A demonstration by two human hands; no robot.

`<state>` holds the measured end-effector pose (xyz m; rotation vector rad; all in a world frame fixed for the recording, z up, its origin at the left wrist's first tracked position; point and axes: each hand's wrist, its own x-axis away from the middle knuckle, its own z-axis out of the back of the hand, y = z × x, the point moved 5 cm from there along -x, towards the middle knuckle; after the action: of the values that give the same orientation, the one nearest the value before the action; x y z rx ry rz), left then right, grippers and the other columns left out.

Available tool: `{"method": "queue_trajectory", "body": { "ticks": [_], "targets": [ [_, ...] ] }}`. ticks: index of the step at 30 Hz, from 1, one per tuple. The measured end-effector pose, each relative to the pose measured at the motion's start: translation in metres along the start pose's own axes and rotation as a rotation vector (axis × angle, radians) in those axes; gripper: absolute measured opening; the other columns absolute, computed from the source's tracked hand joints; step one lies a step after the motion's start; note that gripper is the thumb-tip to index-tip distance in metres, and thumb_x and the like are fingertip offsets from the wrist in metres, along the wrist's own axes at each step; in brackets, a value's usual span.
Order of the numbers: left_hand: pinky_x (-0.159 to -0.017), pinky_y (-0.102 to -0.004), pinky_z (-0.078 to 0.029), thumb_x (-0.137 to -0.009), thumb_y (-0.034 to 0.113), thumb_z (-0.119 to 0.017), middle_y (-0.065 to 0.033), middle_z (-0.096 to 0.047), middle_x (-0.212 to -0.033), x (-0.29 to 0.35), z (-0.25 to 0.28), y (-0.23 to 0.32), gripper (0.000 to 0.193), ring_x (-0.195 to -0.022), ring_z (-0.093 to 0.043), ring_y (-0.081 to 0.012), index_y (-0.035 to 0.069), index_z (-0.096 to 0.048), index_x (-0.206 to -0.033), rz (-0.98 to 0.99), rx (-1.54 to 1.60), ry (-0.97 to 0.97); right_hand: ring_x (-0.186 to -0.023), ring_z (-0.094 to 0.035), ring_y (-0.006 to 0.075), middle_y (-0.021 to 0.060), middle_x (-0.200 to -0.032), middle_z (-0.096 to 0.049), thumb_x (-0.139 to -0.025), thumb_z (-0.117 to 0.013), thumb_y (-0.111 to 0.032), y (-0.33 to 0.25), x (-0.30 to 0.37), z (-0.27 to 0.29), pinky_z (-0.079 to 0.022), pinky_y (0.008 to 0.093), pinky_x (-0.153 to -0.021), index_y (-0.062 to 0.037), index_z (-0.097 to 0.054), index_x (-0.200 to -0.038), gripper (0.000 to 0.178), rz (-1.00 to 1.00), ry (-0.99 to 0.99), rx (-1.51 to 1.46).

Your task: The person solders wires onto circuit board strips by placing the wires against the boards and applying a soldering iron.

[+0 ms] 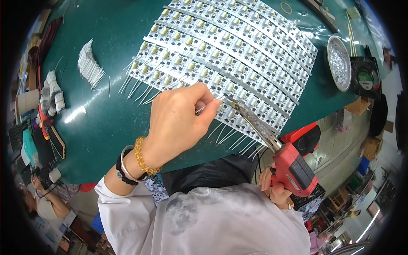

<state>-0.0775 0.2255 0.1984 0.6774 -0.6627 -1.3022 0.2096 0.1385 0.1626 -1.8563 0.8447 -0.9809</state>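
Observation:
A large panel of small circuit boards, white with rows of yellowish components, lies on the green tabletop. At its near edge my left hand is closed, thumb and forefinger pinching a thin white wire. In my right hand is a red soldering gun, its grip wrapped by my fingers. The gun's metal barrel reaches up and left, and its tip meets the panel beside my left fingertips. Several white wires stick out along the near edge on both sides of my left hand, which partly hides that edge.
Left of the panel lies a pile of cut white wires; farther left are bundled wires and a phone. At the right stand a metal bowl and a black fan. Another person sits at lower left.

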Motion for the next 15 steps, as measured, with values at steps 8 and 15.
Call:
{"method": "queue_trajectory", "body": {
  "ticks": [8,15],
  "targets": [
    [-0.043,-0.0229,-0.034,-0.078,0.014,-0.075,-0.0024,-0.059,-0.055,-0.003,0.000,-0.001,0.015,-0.043,-0.042,-0.0059,0.002,-0.066,-0.073,0.004,-0.005,-0.012,-0.066,-0.056,0.0141,-0.0013,-0.071,-0.056,-0.083,-0.070,-0.027,0.004,0.003,0.009,-0.041,0.0279,-0.068,-0.0115,-0.056,-0.080,0.022,0.017,0.020,0.243],
    [-0.043,-0.0230,-0.035,-0.078,0.014,-0.074,-0.0028,-0.059,-0.055,-0.002,0.000,-0.002,0.015,-0.044,-0.043,-0.0053,0.001,-0.066,-0.073,0.023,-0.019,-0.020,-0.068,-0.057,0.0163,-0.0005,-0.069,-0.058,-0.083,-0.068,-0.035,0.002,0.006,0.016,-0.041,0.0319,-0.069,-0.0090,-0.061,-0.082,0.027,0.041,-0.004,0.626]
  ]
}}
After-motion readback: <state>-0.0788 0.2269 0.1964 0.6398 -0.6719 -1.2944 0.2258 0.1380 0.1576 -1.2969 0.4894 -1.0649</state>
